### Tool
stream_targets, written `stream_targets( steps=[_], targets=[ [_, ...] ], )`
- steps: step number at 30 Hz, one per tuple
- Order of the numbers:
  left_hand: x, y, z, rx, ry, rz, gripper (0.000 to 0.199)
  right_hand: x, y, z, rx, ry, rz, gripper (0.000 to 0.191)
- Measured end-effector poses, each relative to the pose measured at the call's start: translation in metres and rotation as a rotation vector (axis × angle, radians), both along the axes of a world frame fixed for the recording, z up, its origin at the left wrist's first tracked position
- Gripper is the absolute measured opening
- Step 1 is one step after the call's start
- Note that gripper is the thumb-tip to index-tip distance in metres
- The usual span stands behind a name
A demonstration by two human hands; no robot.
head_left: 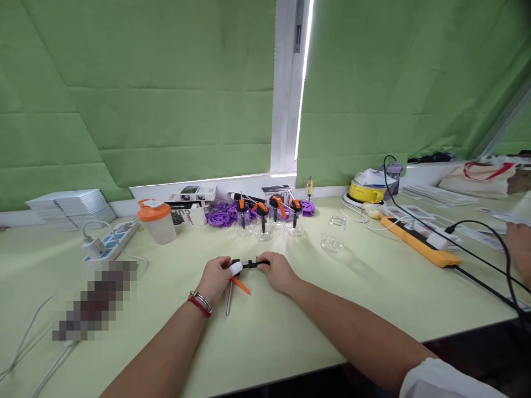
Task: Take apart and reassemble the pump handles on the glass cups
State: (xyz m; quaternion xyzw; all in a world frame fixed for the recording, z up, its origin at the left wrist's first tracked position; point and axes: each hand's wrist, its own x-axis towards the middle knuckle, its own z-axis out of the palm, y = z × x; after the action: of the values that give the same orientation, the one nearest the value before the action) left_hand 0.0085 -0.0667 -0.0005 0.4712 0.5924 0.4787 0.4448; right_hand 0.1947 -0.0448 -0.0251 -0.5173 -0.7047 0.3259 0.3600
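Note:
Between both hands, just above the table, is a black piece (250, 265) with an orange lever (240, 285) and a thin metal rod (229, 298) hanging below its left end. My left hand (215, 276) is closed on that left end, with something white, perhaps a wrapping, at its thumb tip. My right hand (279, 271) pinches the bar's right end between thumb and fingers. Behind the hands stand several small clear glasses (264, 234) holding similar black-and-orange pieces with metal rods. An upturned-looking clear glass (333, 235) stands to their right.
Purple plastic parts (222, 215) and cup holder boxes (193, 215) lie at the back. A shaker bottle (158, 221), a white power strip (114, 241) and a blurred-out item (99, 301) are left. Right are an orange power strip (418, 240), a black cable (504, 249) and another person's hand (518, 249).

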Motion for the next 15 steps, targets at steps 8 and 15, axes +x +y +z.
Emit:
stream_targets(
  steps=[8,15],
  targets=[
    [0.007,-0.004,-0.002,0.017,-0.075,0.056,0.033,-0.004,0.003,-0.008,0.006,0.000,-0.014,0.020],
    [0.023,-0.006,-0.006,0.026,-0.125,0.221,0.034,-0.012,0.007,-0.008,0.015,-0.012,-0.015,0.032]
  ],
)
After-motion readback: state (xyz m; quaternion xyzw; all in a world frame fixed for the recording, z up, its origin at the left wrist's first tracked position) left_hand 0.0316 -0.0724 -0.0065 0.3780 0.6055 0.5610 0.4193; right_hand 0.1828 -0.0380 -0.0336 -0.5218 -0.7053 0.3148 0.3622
